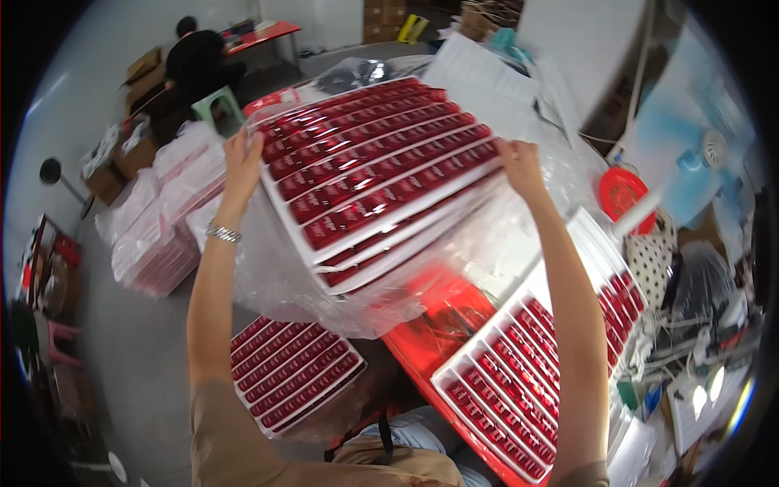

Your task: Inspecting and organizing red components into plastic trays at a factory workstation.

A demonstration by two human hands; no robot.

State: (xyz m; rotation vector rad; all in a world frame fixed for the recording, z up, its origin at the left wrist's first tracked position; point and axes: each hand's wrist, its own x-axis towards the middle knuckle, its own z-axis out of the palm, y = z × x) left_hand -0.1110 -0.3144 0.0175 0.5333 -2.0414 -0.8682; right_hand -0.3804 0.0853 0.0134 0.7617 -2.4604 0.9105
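The top tray (286,213) I hold hides most of the trays under it (345,284), so I can't count them. The marks on its little red packs (357,191) are too blurry to read. My right arm (572,284) covers part of the white tray (439,378) on the red table (410,341). The clear plastic bag (276,276) hides some of the floor tray (320,398). The bottom edge cuts off my sleeves (227,442).
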